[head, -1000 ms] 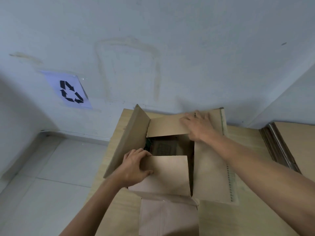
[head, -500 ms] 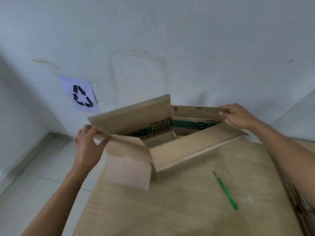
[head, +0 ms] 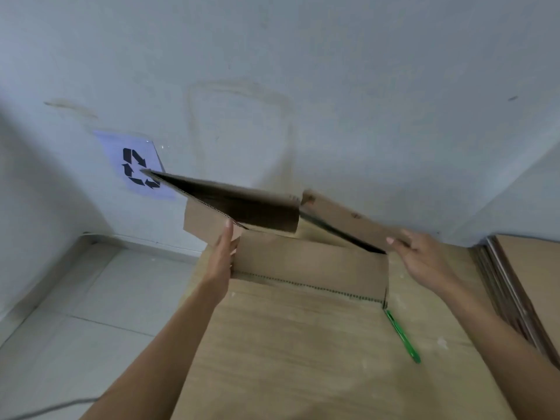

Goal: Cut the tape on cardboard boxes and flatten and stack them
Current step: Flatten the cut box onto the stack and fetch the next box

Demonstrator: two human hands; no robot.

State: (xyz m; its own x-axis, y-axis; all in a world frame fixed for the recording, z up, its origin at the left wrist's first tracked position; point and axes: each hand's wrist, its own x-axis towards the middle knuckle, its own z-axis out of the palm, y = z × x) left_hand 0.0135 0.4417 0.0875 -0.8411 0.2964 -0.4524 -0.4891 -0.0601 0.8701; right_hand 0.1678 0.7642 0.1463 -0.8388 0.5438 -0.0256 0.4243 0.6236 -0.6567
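Cardboard box (head: 303,262), flaps open, at far end of wooden table (head: 288,374).
Green tool (head: 403,336) on table at box's near right corner. Left hand (head: 222,256) flat, fingers straight against box's left end; right hand (head: 424,256) grips raised flap. Interior dark, contents indiscernible. Flattened cardboard stack (head: 515,283) right; recycling sign (head: 136,168) on wall.

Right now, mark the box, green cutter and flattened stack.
box (head: 309,265), head view, front panel.
green cutter (head: 402,336), head view, mid handle.
flattened stack (head: 533,265), head view, top sheet.
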